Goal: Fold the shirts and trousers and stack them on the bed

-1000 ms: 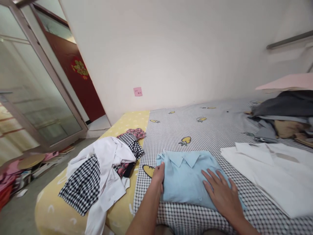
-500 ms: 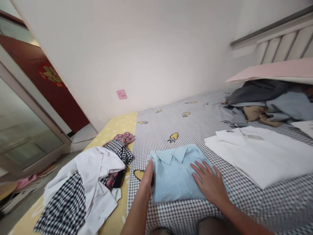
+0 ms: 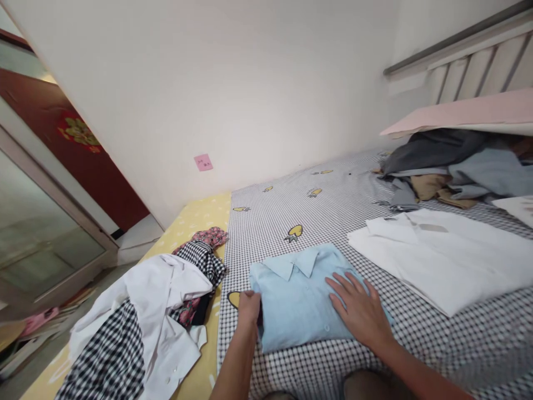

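Note:
A light blue collared shirt (image 3: pixel 297 311), folded into a rough rectangle, lies on the checked bedsheet (image 3: pixel 275 222) with its collar facing the wall. At its left edge, my left hand (image 3: pixel 249 308) has its fingers closed on the fabric; the fingertips are partly hidden. My right hand (image 3: pixel 358 308) rests flat on the right part of the shirt, fingers spread. To the right lies a folded white shirt (image 3: pixel 453 255).
A loose pile with a white shirt (image 3: pixel 154 289) and black-and-white checked cloth (image 3: pixel 110 355) lies on the yellow sheet at left. Grey and brown clothes (image 3: pixel 441 161) are heaped at back right beneath a pink item (image 3: pixel 466 111). A wall stands behind the bed.
My left hand has closed on the shirt's left edge, where its fingers were straighter before. My right hand stays in place on the shirt. The view has shifted slightly.

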`<state>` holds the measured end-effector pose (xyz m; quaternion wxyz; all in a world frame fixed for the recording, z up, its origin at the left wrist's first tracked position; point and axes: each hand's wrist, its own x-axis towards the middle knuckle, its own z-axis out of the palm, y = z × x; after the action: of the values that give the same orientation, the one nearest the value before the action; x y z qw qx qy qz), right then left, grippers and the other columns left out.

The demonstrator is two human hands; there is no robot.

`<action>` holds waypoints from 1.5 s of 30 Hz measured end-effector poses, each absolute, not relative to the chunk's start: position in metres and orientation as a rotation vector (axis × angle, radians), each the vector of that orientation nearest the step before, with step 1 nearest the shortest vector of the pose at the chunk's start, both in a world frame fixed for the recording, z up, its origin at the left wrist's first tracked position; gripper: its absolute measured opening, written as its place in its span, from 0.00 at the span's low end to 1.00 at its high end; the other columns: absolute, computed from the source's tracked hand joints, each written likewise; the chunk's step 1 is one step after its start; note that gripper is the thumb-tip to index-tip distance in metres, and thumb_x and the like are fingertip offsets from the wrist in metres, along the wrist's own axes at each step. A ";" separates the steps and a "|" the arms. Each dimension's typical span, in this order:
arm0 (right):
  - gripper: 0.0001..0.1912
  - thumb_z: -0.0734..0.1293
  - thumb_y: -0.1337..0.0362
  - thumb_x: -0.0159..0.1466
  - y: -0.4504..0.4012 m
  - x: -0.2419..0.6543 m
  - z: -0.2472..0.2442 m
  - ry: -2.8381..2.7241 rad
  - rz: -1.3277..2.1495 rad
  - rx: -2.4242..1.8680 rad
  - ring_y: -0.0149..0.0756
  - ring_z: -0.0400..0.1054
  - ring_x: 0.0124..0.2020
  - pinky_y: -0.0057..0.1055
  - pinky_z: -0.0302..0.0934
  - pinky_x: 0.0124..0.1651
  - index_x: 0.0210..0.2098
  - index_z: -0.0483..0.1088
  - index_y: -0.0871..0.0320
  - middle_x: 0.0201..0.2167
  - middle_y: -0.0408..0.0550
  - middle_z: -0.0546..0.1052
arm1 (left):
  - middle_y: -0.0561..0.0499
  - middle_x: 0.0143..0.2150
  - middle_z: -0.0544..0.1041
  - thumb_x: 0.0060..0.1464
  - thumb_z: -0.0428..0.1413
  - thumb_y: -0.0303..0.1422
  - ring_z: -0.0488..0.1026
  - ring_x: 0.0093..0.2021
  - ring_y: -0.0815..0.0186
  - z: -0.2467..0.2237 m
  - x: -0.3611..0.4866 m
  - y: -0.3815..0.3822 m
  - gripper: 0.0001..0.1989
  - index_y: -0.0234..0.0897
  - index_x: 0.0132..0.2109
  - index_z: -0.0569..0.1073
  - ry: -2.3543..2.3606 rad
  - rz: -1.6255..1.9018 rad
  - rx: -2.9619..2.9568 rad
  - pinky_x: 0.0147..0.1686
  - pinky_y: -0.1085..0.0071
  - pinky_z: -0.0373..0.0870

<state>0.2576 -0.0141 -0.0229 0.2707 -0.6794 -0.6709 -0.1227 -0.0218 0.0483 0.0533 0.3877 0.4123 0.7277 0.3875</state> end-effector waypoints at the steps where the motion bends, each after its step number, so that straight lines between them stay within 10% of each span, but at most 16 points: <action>1: 0.22 0.57 0.57 0.71 -0.014 0.257 -0.022 -1.808 -0.319 -1.830 0.52 0.62 0.65 0.59 0.45 0.67 0.60 0.73 0.47 0.62 0.46 0.75 | 0.40 0.45 0.80 0.55 0.57 0.32 0.78 0.48 0.53 0.061 -0.021 0.048 0.21 0.31 0.56 0.72 1.905 0.977 1.101 0.51 0.57 0.73; 9: 0.22 0.58 0.57 0.71 -0.016 0.257 -0.017 -1.814 -0.262 -1.857 0.52 0.61 0.67 0.59 0.46 0.67 0.61 0.72 0.46 0.63 0.45 0.74 | 0.34 0.76 0.52 0.65 0.40 0.26 0.47 0.76 0.48 0.097 0.031 0.039 0.27 0.33 0.68 0.64 2.349 0.798 2.169 0.71 0.42 0.45; 19: 0.22 0.58 0.57 0.72 -0.017 0.259 -0.018 -1.861 -0.294 -1.906 0.51 0.60 0.68 0.59 0.46 0.68 0.63 0.69 0.44 0.66 0.43 0.71 | 0.25 0.70 0.63 0.67 0.46 0.46 0.61 0.70 0.42 -0.022 0.010 0.066 0.35 0.26 0.71 0.60 2.462 0.467 2.375 0.68 0.46 0.56; 30: 0.23 0.56 0.51 0.73 -0.026 0.305 -0.022 -1.832 -0.115 -2.005 0.53 0.55 0.71 0.67 0.42 0.68 0.65 0.66 0.36 0.68 0.41 0.67 | 0.26 0.69 0.65 0.66 0.49 0.47 0.60 0.70 0.41 -0.020 0.013 0.065 0.35 0.29 0.71 0.61 2.542 0.418 2.434 0.68 0.47 0.54; 39: 0.23 0.53 0.60 0.71 0.052 0.302 0.057 -1.434 0.109 -2.024 0.41 0.69 0.58 0.41 0.60 0.59 0.54 0.76 0.47 0.57 0.45 0.78 | 0.27 0.68 0.67 0.66 0.48 0.45 0.62 0.69 0.41 -0.017 0.016 0.062 0.32 0.29 0.70 0.63 2.560 0.487 2.457 0.67 0.45 0.56; 45: 0.11 0.67 0.54 0.65 0.104 0.265 0.055 -1.577 0.195 -2.096 0.53 0.60 0.64 0.58 0.48 0.63 0.40 0.79 0.50 0.59 0.48 0.76 | 0.27 0.67 0.68 0.66 0.48 0.41 0.64 0.67 0.41 -0.024 0.014 0.064 0.30 0.29 0.69 0.65 2.545 0.639 2.489 0.66 0.44 0.58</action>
<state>0.2654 0.1040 0.0550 0.2527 -0.7710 -0.5802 0.0719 0.0143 0.0636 -0.0240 -0.2352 0.6688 0.6840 0.1717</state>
